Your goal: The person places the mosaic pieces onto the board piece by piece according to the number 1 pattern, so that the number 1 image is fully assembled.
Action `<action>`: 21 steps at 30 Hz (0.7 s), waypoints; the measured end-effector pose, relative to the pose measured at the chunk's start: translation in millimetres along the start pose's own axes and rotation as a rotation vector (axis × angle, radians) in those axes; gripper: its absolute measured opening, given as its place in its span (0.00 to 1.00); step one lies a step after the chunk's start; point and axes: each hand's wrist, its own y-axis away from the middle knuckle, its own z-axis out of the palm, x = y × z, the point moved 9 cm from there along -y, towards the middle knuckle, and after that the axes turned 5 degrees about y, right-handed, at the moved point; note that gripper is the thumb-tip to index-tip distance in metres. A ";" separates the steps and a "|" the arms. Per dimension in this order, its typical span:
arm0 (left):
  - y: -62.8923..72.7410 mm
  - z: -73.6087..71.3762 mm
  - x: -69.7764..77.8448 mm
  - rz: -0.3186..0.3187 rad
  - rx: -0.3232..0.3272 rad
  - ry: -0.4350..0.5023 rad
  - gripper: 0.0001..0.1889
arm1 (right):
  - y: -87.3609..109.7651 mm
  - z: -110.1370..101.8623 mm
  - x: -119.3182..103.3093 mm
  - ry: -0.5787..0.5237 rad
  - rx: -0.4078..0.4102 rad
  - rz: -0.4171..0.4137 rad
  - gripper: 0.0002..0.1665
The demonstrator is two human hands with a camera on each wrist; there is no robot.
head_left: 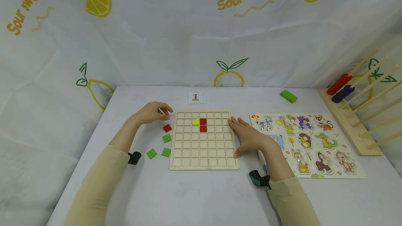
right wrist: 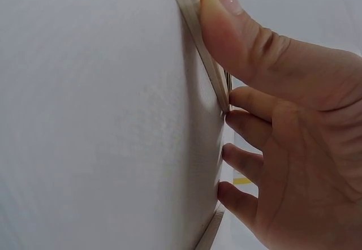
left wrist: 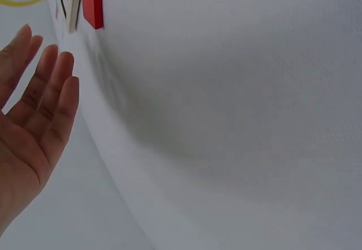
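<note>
A wooden grid board (head_left: 190, 144) lies in the middle of the table. In its upper part sit a yellow piece (head_left: 196, 121) with a cut corner and two red tiles, one red tile (head_left: 203, 128) below the other. My left hand (head_left: 154, 112) hovers by the board's upper left corner, fingers loosely bent and holding nothing. Just below it lies a loose red tile (head_left: 167, 128), also seen in the left wrist view. My right hand (head_left: 249, 137) rests at the board's right edge, fingers spread and thumb (right wrist: 229, 32) against the rim.
Several green tiles (head_left: 151, 153) lie left of the board. Behind it is a small pattern card (head_left: 195, 98). An animal puzzle (head_left: 290, 142) lies at the right, partly under my right forearm. Beyond are a green block (head_left: 288, 96) and a wooden peg rack (head_left: 355, 125).
</note>
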 end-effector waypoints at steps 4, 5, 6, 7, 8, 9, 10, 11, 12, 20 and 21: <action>4.0 5.5 -12.6 -0.012 -0.091 -0.008 0.18 | 0.2 -0.4 -0.7 0.008 0.001 -0.009 0.76; 4.5 7.2 -15.0 -0.010 -0.109 -0.005 0.19 | 0.3 -0.4 -0.7 0.011 0.001 -0.012 0.76; 4.9 8.9 -17.0 -0.007 -0.125 -0.001 0.19 | 0.3 -0.4 -0.8 0.014 0.002 -0.014 0.76; 5.1 10.6 -19.0 -0.005 -0.139 0.006 0.19 | 0.4 -0.5 -0.8 0.017 0.003 -0.016 0.76; 5.3 12.3 -21.1 -0.006 -0.151 0.012 0.20 | 0.6 -0.2 -0.1 0.016 0.001 -0.013 0.76; 5.6 14.0 -23.0 -0.007 -0.162 0.017 0.20 | 0.5 -0.2 -0.1 0.018 0.002 -0.016 0.76; 5.7 15.5 -25.1 -0.012 -0.169 0.026 0.20 | 0.6 -0.2 -0.2 0.019 0.002 -0.019 0.76; 6.1 17.0 -27.1 -0.018 -0.178 0.034 0.21 | 0.4 -0.1 0.0 0.019 0.003 -0.019 0.76; 6.5 18.3 -28.9 -0.024 -0.185 0.042 0.21 | 0.3 0.1 0.1 0.019 0.002 -0.020 0.76; 7.5 24.0 -33.4 -0.023 -0.215 0.061 0.21 | -0.4 1.2 1.2 0.017 -0.002 -0.017 0.76; 7.1 24.3 -33.7 -0.023 -0.214 0.060 0.21 | -0.4 1.2 1.2 0.018 -0.001 -0.018 0.76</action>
